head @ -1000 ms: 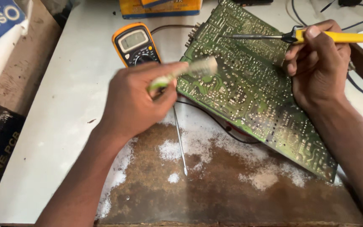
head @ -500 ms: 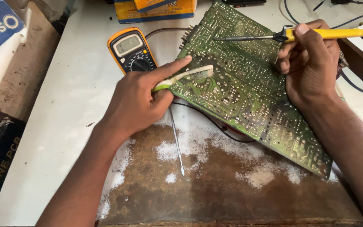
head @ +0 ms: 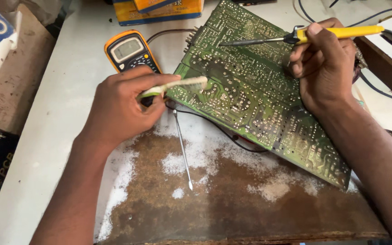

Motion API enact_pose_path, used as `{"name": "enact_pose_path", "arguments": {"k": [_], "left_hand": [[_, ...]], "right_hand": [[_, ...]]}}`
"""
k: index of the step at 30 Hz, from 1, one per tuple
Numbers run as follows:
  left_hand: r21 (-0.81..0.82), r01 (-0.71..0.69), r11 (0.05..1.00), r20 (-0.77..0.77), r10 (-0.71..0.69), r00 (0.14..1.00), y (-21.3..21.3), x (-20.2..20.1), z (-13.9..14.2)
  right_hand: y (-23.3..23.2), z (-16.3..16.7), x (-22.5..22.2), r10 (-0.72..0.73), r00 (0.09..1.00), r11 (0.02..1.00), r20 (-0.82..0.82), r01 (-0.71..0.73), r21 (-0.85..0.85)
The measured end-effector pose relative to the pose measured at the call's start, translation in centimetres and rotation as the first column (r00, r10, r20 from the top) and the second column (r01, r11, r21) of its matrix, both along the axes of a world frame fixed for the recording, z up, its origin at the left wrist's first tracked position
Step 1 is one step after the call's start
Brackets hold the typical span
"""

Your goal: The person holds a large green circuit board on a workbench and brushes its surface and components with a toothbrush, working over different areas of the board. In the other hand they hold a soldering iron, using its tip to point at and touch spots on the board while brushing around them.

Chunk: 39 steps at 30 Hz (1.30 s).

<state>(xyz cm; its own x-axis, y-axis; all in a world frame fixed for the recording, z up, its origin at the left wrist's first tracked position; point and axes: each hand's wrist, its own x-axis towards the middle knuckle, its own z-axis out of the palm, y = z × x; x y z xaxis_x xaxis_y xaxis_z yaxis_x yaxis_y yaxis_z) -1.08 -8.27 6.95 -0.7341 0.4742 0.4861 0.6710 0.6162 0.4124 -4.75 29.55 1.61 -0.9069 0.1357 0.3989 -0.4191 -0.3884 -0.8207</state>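
The left hand [head: 119, 106] pinched a worn toothbrush [head: 178, 85] against the green circuit board [head: 259, 90] at centre; the right hand [head: 325, 68] gripped a yellow-handled soldering iron [head: 296, 36]. A blue-and-yellow carton [head: 159, 11] sat at twelve o'clock.

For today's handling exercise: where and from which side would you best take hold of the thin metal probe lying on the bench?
Probably by the upper end of the probe, near the left hand, coming from above. It lies flat on bare worn wood, sharp tip pointing toward the person, with open space on both sides of the shaft.

Single head view, looking steeply down, close over workbench [head: 60, 90].
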Motion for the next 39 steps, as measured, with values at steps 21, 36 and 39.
{"name": "enact_pose_path", "arguments": {"k": [21,36,39], "left_hand": [[0.033,0.076,0.997,-0.069,-0.074,0.995,-0.5,-0.2,-0.2],[0.454,-0.095,0.886,-0.076,0.144,0.987,-1.9,-1.0,0.1],[0.417,-0.095,0.904,-0.048,0.126,0.991,-2.4,-1.2,-0.5]], "right_hand": [[-0.2,0.1,0.2,0.020,1.000,0.999,0.001,-0.020,0.048],[0.2,-0.3,0.0,0.033,0.999,0.999,-0.007,-0.033,0.005],[0.2,-0.4,0.1,0.044,0.999,0.999,-0.022,-0.044,0.010]]}}
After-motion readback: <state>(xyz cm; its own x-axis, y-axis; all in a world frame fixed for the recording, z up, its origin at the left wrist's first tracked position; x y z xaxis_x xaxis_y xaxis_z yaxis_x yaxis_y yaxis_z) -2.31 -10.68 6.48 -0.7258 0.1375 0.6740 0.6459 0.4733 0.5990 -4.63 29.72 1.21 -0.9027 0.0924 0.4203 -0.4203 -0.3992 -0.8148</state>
